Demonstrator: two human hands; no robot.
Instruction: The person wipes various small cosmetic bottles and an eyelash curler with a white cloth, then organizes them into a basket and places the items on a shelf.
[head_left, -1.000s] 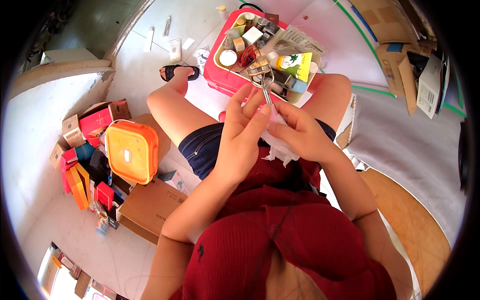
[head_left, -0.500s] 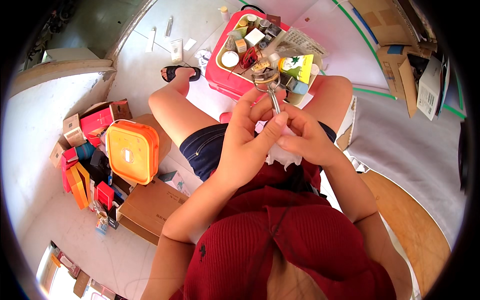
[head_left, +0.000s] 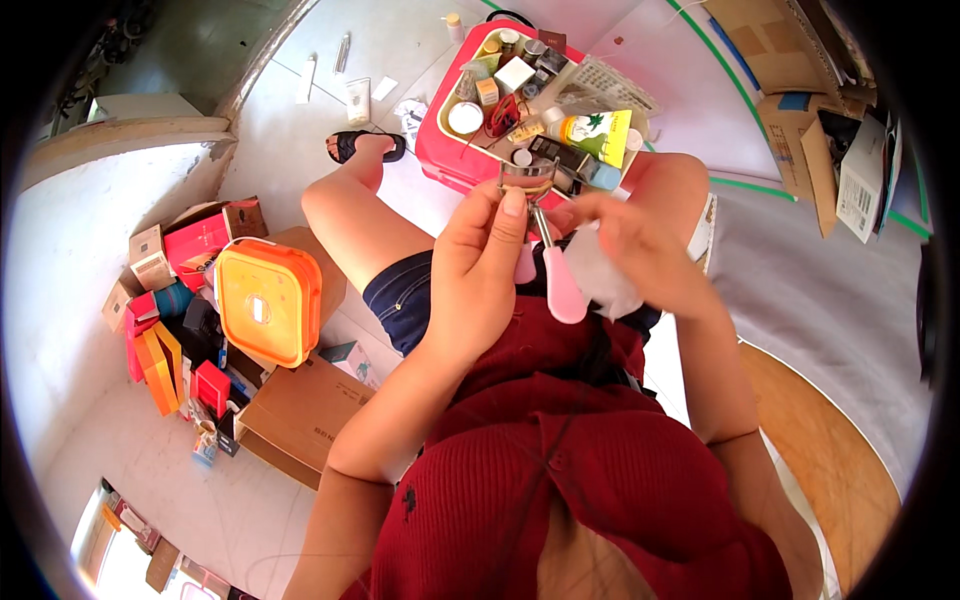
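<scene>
An eyelash curler (head_left: 562, 285) with pink handles and a metal head is pinched near its head by my left hand (head_left: 478, 262). The handles hang down toward my lap. Beside them, my right hand (head_left: 650, 255) holds a crumpled white tissue (head_left: 607, 272), and its fingers are partly smeared by motion. Just beyond my hands, a pink-red case (head_left: 455, 165) bears a cream tray packed with small jars, little boxes and a yellow-green tube (head_left: 600, 133).
At left, an orange lidded bucket (head_left: 262, 300) stands among several small boxes, with an open brown carton (head_left: 305, 405) nearer me. Tubes and a crumpled tissue lie on the floor past my sandalled foot (head_left: 365, 146). Cardboard boxes (head_left: 810, 150) are piled at far right.
My right hand has moved off the handles to the right with the tissue, baring the pink handles. My left hand now grips the curler close to its head.
</scene>
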